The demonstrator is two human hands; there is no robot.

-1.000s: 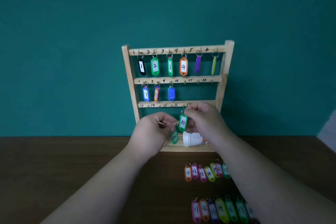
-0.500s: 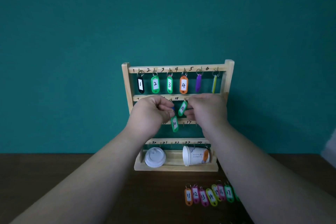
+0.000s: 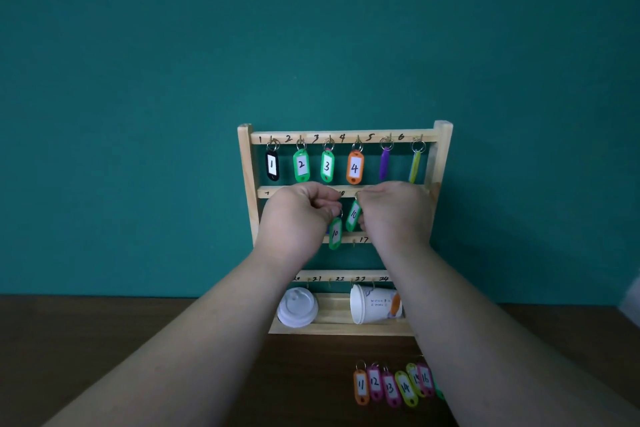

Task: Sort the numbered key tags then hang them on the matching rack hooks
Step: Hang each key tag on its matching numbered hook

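Scene: Two bare hands work at a wooden key rack [image 3: 441, 156] set against a teal wall, mid-sort.
Left grip: left hand [image 3: 298, 218], fingers curled, appears to pinch the ring of the lower green tag [image 3: 335, 234], marked 10. The tag dangles free at 4 o'clock of the knuckles.
Right grip: right hand [image 3: 394, 215], fingers curled on the upper green tag [image 3: 353, 215], also marked 10. Ring end is up by the fingertips, body tilted, at 9 o'clock of the hand.
Tags vs rack: both hang in front of the 2nd rail [image 3: 265, 191], just below its no. 10 mark. Whether either ring is on a hook, can't tell; fingers hide it.
Handling: prob. light, stiff plastic w/ a thin metal ring. Each should swing and twist from the ring. Best hold is the ring itself, w/ a 2nd finger on the body's edge to steady it. The small ring could slip from the fingertips.
Hung: top-row tags [image 3: 354, 167], nos. 1–4 readable, two more edge-on.
Waiting: tag row [image 3: 391, 386], nos. 11–16, on the tabletop [image 3: 138, 357] at 5 o'clock of the rack.
Also: white lid [image 3: 297, 308] and paper cup [image 3: 372, 303] on its side, on the rack's base.
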